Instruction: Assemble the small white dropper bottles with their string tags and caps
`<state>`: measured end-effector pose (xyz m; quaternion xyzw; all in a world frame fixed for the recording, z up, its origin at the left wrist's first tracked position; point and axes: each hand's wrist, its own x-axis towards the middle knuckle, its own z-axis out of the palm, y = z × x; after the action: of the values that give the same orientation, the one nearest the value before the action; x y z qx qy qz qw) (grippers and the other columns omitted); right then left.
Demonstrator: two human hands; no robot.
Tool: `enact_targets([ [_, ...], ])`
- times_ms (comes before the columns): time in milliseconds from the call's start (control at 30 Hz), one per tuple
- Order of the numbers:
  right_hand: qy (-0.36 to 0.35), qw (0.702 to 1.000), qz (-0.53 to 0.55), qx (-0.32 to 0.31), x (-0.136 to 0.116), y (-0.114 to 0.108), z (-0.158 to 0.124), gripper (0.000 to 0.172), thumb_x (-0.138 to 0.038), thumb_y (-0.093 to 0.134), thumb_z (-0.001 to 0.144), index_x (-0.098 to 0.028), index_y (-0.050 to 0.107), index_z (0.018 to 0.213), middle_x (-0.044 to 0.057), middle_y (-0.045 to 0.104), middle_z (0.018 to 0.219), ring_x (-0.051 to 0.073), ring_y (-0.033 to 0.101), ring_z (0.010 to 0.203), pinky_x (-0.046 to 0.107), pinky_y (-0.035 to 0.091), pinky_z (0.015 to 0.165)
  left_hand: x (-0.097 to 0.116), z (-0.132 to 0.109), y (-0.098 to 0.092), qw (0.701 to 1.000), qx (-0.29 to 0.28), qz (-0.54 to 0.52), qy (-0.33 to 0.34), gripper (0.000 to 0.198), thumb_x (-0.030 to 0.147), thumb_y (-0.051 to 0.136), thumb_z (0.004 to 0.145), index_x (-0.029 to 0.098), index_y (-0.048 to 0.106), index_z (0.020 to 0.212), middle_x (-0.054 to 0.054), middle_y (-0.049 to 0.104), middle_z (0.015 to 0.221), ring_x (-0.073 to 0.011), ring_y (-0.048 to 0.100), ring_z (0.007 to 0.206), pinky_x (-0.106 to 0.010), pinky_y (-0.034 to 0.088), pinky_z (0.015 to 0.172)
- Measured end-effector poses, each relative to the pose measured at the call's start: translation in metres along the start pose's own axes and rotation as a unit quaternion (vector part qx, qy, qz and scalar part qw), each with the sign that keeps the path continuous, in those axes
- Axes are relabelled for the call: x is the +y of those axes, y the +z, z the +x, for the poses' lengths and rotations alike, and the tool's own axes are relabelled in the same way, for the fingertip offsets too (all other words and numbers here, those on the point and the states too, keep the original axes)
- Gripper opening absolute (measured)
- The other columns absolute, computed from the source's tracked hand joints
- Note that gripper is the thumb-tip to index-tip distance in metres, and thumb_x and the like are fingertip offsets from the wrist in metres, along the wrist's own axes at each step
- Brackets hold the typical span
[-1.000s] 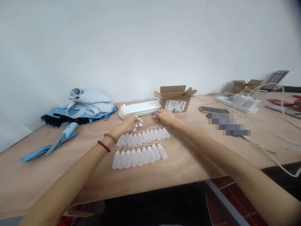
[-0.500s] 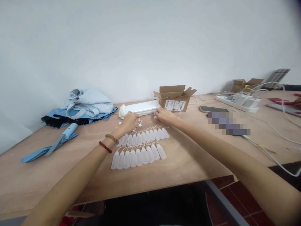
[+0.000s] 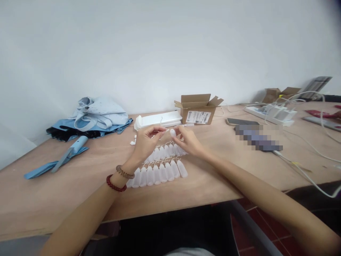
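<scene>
**A:** Both hands are up over the table [image 3: 53,199]. The right hand [image 3: 189,142] pinches a small white piece [image 3: 173,132] at its fingertips.

**B:** It's oval, smooth and plain white, up in the air between the two hands, just above the white pouches [image 3: 162,173].

**A:** The left hand [image 3: 145,143] has thumb and forefinger pressed together right beside the piece. Whether they touch it, I can't tell.

**B:** The pouches lie side by side in two rows, each with a thread at its top. An open cardboard box [image 3: 197,108] stands behind them.
</scene>
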<state>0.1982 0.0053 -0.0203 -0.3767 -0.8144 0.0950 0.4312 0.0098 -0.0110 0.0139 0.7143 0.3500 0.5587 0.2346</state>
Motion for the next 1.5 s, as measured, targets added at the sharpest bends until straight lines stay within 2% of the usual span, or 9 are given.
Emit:
enact_targets([
  [133, 0.033, 0.993, 0.116, -0.014, -0.011, 0.0, 0.0, 0.023, -0.028, 0.056, 0.084, -0.017, 0.058, 0.105, 0.005, 0.067, 0.093, 0.016, 0.061, 0.08, 0.026, 0.047, 0.067, 0.0, -0.004, -0.001, 1.0, 0.014, -0.01, -0.002, 0.008, 0.02, 0.064, 0.076, 0.016, 0.07, 0.079, -0.007, 0.072, 0.088, -0.0191, 0.066, 0.084, -0.032, 0.052, 0.08],
  [233, 0.067, 0.984, 0.161, -0.031, -0.015, 0.001, -0.001, 0.024, -0.031, 0.059, 0.083, -0.017, 0.063, 0.102, 0.005, 0.069, 0.092, 0.016, 0.062, 0.079, 0.027, 0.048, 0.067, 0.0, -0.005, -0.002, 1.0, 0.016, -0.016, -0.01, 0.008, 0.02, 0.064, 0.077, 0.016, 0.07, 0.08, -0.007, 0.072, 0.088, -0.0192, 0.065, 0.085, -0.032, 0.052, 0.08],
  [400, 0.084, 0.98, 0.175, -0.044, -0.019, -0.002, -0.001, 0.025, -0.033, 0.06, 0.081, -0.016, 0.066, 0.098, 0.006, 0.07, 0.093, 0.016, 0.062, 0.077, 0.028, 0.048, 0.068, 0.002, -0.008, -0.001, 0.999, -0.006, -0.027, -0.025, 0.011, 0.023, 0.065, 0.077, 0.016, 0.07, 0.082, -0.008, 0.071, 0.092, -0.0202, 0.065, 0.087, -0.033, 0.051, 0.081],
  [533, 0.086, 0.979, 0.179, -0.053, -0.024, -0.006, -0.003, 0.023, -0.032, 0.06, 0.081, -0.016, 0.066, 0.097, 0.005, 0.07, 0.092, 0.016, 0.061, 0.076, 0.028, 0.048, 0.067, 0.005, -0.009, -0.001, 0.998, 0.004, -0.035, -0.059, 0.012, 0.026, 0.067, 0.075, 0.016, 0.069, 0.082, -0.007, 0.071, 0.089, -0.0201, 0.065, 0.087, -0.032, 0.05, 0.082],
  [733, 0.067, 0.982, 0.165, -0.068, -0.03, -0.008, -0.008, 0.022, -0.032, 0.06, 0.083, -0.016, 0.067, 0.095, 0.003, 0.07, 0.084, 0.014, 0.059, 0.07, 0.026, 0.044, 0.063, 0.009, -0.01, -0.001, 0.989, -0.005, -0.104, -0.101, 0.018, 0.027, 0.071, 0.071, 0.015, 0.067, 0.084, -0.008, 0.069, 0.091, -0.0199, 0.063, 0.09, -0.031, 0.049, 0.084],
  [900, 0.1, 0.967, 0.221, -0.078, -0.032, -0.007, -0.01, 0.024, -0.033, 0.059, 0.083, -0.015, 0.066, 0.099, 0.005, 0.07, 0.088, 0.016, 0.062, 0.074, 0.028, 0.047, 0.066, 0.008, -0.01, -0.002, 0.98, -0.013, -0.134, -0.145, 0.023, 0.028, 0.073, 0.071, 0.014, 0.066, 0.088, -0.008, 0.07, 0.094, -0.0199, 0.063, 0.092, -0.031, 0.048, 0.084],
  [1133, 0.131, 0.955, 0.26, -0.046, -0.032, 0.001, -0.012, 0.029, -0.032, 0.066, 0.077, -0.014, 0.062, 0.1, 0.006, 0.068, 0.088, 0.014, 0.06, 0.069, 0.027, 0.048, 0.062, 0.002, -0.011, -0.002, 0.956, -0.044, -0.211, -0.201, 0.03, 0.025, 0.076, 0.067, 0.016, 0.066, 0.094, -0.007, 0.071, 0.096, -0.0182, 0.064, 0.091, -0.029, 0.049, 0.083],
  [1300, 0.081, 0.974, 0.212, -0.015, -0.031, 0.002, -0.013, 0.041, -0.029, 0.066, 0.078, -0.016, 0.053, 0.115, 0.004, 0.066, 0.083, 0.013, 0.058, 0.065, 0.027, 0.048, 0.06, 0.003, -0.012, -0.002, 0.949, -0.058, -0.23, -0.21, 0.029, 0.024, 0.077, 0.066, 0.017, 0.067, 0.093, -0.007, 0.07, 0.098, -0.0195, 0.064, 0.092, -0.031, 0.05, 0.081],
  [1500, 0.025, 0.994, 0.102, -0.015, -0.032, -0.002, -0.014, 0.031, -0.029, 0.061, 0.083, -0.02, 0.054, 0.111, 0.002, 0.065, 0.081, 0.013, 0.058, 0.065, 0.026, 0.046, 0.062, 0.004, -0.011, 0.0, 0.957, -0.052, -0.206, -0.198, 0.023, 0.03, 0.075, 0.069, 0.016, 0.07, 0.086, -0.007, 0.071, 0.095, -0.0196, 0.064, 0.09, -0.032, 0.049, 0.082],
])
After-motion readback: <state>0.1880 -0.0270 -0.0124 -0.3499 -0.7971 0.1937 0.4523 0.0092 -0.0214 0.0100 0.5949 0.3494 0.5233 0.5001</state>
